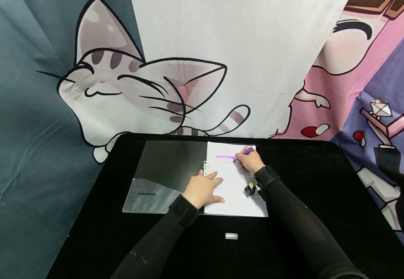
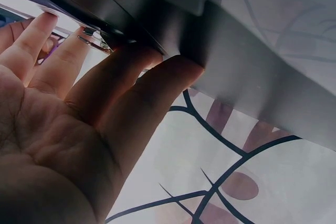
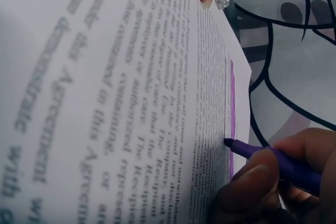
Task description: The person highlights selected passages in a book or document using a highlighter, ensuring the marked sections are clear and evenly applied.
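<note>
In the head view, my right hand (image 1: pixel 252 161) pinches a purple highlighter (image 1: pixel 248 150) over the upper part of a printed sheet (image 1: pixel 234 207). In the right wrist view the highlighter's dark tip (image 3: pixel 228 142) is right at the lines of text, beside a purple stroke (image 3: pixel 232 93). My left hand (image 1: pixel 202 190) rests with spread fingers across the inner edge of the sheet and the spine of an opened dark folder (image 1: pixel 174 159). Close above its fingertips is the folder's metal clip (image 1: pixel 205 166). From the left wrist, its straight fingers (image 2: pixel 152 98) show against the folder.
A small silvery cylinder (image 1: pixel 231 236) lies on the black table (image 1: pixel 299 162) in front of the sheet. The folder's left cover has a translucent pocket (image 1: pixel 149 199). Behind the table hangs a cartoon-cat cloth (image 1: pixel 271 77). A wrist-worn camera (image 1: pixel 250 188) overlaps the sheet.
</note>
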The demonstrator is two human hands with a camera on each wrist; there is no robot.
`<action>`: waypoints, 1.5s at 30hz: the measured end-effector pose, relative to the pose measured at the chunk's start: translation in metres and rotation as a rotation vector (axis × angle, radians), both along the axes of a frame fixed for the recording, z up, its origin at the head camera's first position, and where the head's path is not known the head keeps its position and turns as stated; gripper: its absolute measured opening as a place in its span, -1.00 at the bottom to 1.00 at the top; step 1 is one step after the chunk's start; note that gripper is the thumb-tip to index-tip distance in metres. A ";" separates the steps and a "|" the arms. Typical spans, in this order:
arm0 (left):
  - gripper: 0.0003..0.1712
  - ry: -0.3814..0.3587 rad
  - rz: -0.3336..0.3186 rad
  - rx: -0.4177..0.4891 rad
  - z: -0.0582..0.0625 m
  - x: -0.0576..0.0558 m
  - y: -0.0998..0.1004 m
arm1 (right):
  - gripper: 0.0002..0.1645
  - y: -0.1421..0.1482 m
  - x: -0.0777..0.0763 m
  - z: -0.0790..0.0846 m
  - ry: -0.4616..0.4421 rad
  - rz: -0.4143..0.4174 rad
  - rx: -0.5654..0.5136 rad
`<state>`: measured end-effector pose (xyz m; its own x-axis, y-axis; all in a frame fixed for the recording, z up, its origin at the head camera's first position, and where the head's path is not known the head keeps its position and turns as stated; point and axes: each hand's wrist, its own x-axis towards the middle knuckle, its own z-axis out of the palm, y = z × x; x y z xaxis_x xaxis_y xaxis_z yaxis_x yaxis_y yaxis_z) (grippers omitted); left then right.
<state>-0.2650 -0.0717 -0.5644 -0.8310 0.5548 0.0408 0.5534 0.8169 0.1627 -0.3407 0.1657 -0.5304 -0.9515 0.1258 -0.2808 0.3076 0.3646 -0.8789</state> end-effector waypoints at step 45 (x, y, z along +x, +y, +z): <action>-0.01 -0.022 0.024 0.038 -0.018 -0.007 0.001 | -0.82 0.009 -0.002 -0.004 0.010 -0.011 0.049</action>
